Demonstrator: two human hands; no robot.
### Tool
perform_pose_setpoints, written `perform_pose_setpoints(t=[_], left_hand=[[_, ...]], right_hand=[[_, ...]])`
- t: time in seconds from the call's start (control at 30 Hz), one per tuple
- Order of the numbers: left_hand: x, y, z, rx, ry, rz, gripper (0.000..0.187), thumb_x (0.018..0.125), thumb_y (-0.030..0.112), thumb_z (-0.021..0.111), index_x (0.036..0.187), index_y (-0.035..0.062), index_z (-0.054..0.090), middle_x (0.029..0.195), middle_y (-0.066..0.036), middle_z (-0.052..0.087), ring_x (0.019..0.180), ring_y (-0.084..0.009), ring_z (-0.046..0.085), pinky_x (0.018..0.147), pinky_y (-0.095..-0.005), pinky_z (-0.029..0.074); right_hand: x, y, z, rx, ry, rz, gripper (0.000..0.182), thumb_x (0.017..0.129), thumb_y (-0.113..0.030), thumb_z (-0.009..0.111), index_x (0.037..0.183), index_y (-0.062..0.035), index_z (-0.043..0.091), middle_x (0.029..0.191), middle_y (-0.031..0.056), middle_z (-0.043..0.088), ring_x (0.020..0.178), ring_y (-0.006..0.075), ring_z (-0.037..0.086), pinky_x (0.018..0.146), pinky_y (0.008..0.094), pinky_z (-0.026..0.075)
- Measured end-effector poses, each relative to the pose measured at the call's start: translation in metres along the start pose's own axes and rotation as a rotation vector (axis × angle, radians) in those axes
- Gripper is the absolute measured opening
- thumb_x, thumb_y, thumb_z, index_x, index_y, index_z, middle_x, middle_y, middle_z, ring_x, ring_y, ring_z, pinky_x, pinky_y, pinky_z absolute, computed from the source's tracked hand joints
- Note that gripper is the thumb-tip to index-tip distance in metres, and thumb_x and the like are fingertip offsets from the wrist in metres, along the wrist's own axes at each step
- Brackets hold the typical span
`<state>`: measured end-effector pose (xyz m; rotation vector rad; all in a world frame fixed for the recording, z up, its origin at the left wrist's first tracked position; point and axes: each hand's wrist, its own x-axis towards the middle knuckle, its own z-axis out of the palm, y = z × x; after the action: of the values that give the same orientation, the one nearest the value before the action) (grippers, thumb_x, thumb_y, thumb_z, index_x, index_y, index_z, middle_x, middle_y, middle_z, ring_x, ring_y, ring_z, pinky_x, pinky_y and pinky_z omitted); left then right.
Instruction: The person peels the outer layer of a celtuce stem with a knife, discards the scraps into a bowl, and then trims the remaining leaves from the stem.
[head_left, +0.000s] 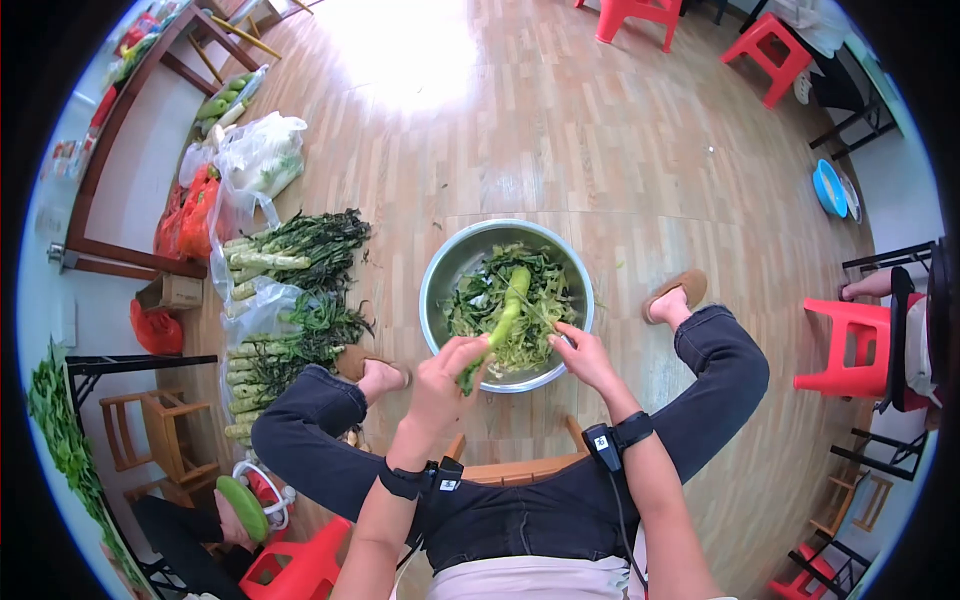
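Note:
My left hand (447, 376) is wrapped round the lower, leafy end of a celtuce stem (514, 302). The pale green stem slants up and away over a large steel basin (432, 270) on the floor between my feet. Strips of green peel and dark leaves (545, 345) fill much of the basin. At the basin's near right rim, my right hand (585, 358) has its fingers pinched together. Something thin runs from those fingertips toward the stem, and I cannot tell whether it is a peel strip or a blade.
Left of me lie bundles of leafy celtuce (290, 265) on plastic, with white and red bags (200, 215) behind. Red stools (850, 345) stand at the right and far side. A blue bowl (828, 187) sits by the right wall. Other people sit at both sides.

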<state>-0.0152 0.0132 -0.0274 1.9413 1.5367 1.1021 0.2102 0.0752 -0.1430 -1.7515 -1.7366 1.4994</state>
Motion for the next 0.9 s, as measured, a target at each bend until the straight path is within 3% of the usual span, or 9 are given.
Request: perform_pose_setpoints(t=[0.1, 0.17, 0.27, 0.3, 0.33, 0.43, 0.5, 0.63, 0.9], left_hand=[[0.005, 0.003, 0.001, -0.040, 0.224, -0.065, 0.022, 0.078, 0.002, 0.068, 0.097, -0.0002, 0.059, 0.086, -0.014, 0.063, 0.072, -0.0216, 0.064, 0.063, -0.0278, 0.050], [0.011, 0.011, -0.001, -0.055, 0.241, -0.143, 0.020, 0.078, 0.002, 0.067, 0.097, -0.0008, 0.059, 0.084, -0.013, 0.063, 0.072, -0.0197, 0.063, 0.063, -0.0270, 0.050], [0.013, 0.014, 0.001, -0.075, 0.266, -0.244, 0.016, 0.081, 0.003, 0.065, 0.096, -0.0015, 0.059, 0.080, -0.011, 0.062, 0.070, -0.0160, 0.061, 0.064, -0.0253, 0.047], [0.013, 0.014, 0.002, -0.088, 0.276, -0.263, 0.016, 0.082, 0.004, 0.065, 0.096, -0.0017, 0.059, 0.080, -0.011, 0.062, 0.069, -0.0158, 0.060, 0.062, -0.0254, 0.047], [0.013, 0.013, 0.004, -0.102, 0.283, -0.282, 0.016, 0.082, 0.005, 0.065, 0.095, -0.0019, 0.059, 0.080, -0.011, 0.061, 0.068, -0.0156, 0.059, 0.061, -0.0254, 0.046], [0.006, 0.007, 0.008, -0.046, 0.289, -0.297, 0.016, 0.081, 0.005, 0.065, 0.094, -0.0020, 0.059, 0.079, -0.010, 0.060, 0.068, -0.0149, 0.058, 0.060, -0.0249, 0.045], [0.004, 0.008, 0.009, -0.040, 0.274, -0.298, 0.016, 0.081, 0.005, 0.066, 0.093, -0.0020, 0.059, 0.078, -0.010, 0.060, 0.068, -0.0148, 0.058, 0.060, -0.0247, 0.045], [-0.004, 0.009, 0.007, -0.057, 0.271, -0.328, 0.014, 0.080, 0.003, 0.066, 0.091, -0.0025, 0.060, 0.077, -0.010, 0.060, 0.070, -0.0143, 0.058, 0.062, -0.0239, 0.044], [-0.014, 0.012, 0.012, -0.063, 0.297, -0.327, 0.013, 0.083, 0.006, 0.065, 0.091, -0.0023, 0.059, 0.078, -0.006, 0.060, 0.068, -0.0093, 0.055, 0.060, -0.0217, 0.044]], right_hand=[[-0.007, -0.007, -0.005, 0.117, -0.044, 0.045, 0.047, 0.084, -0.036, 0.061, 0.118, -0.0042, 0.056, 0.104, 0.0174, 0.064, 0.095, 0.0251, 0.062, 0.082, 0.0323, 0.047], [-0.011, -0.008, -0.002, 0.180, 0.009, -0.068, 0.045, 0.084, -0.033, 0.061, 0.118, -0.0037, 0.056, 0.103, 0.0173, 0.064, 0.092, 0.0228, 0.063, 0.081, 0.0305, 0.047], [-0.026, -0.032, -0.007, 0.216, -0.025, -0.005, 0.044, 0.085, -0.031, 0.061, 0.118, -0.0032, 0.056, 0.103, 0.0171, 0.064, 0.092, 0.0222, 0.063, 0.081, 0.0300, 0.047], [-0.028, -0.027, 0.003, 0.259, 0.055, -0.126, 0.041, 0.086, -0.030, 0.059, 0.118, -0.0040, 0.056, 0.095, 0.0153, 0.067, 0.082, 0.0215, 0.065, 0.073, 0.0298, 0.048], [-0.037, -0.039, 0.006, 0.265, 0.063, -0.125, 0.041, 0.086, -0.030, 0.059, 0.118, -0.0040, 0.056, 0.095, 0.0153, 0.067, 0.082, 0.0215, 0.065, 0.073, 0.0298, 0.048], [-0.069, -0.074, 0.016, 0.534, -0.017, 0.062, 0.038, 0.088, -0.029, 0.056, 0.118, -0.0048, 0.057, 0.080, 0.0151, 0.066, 0.069, 0.0188, 0.064, 0.062, 0.0310, 0.048], [-0.084, -0.087, 0.023, 0.457, -0.003, -0.163, 0.036, 0.089, -0.028, 0.055, 0.117, -0.0057, 0.057, 0.065, 0.0150, 0.060, 0.055, 0.0196, 0.060, 0.052, 0.0326, 0.044], [-0.091, -0.101, 0.022, 0.341, 0.095, -0.333, 0.033, 0.089, -0.030, 0.055, 0.113, -0.0080, 0.060, 0.055, 0.0137, 0.055, 0.049, 0.0269, 0.057, 0.048, 0.0337, 0.042], [-0.072, -0.074, 0.027, 0.268, 0.123, -0.331, 0.034, 0.088, -0.033, 0.056, 0.112, -0.0090, 0.061, 0.053, 0.0128, 0.054, 0.048, 0.0262, 0.057, 0.047, 0.0347, 0.042]])
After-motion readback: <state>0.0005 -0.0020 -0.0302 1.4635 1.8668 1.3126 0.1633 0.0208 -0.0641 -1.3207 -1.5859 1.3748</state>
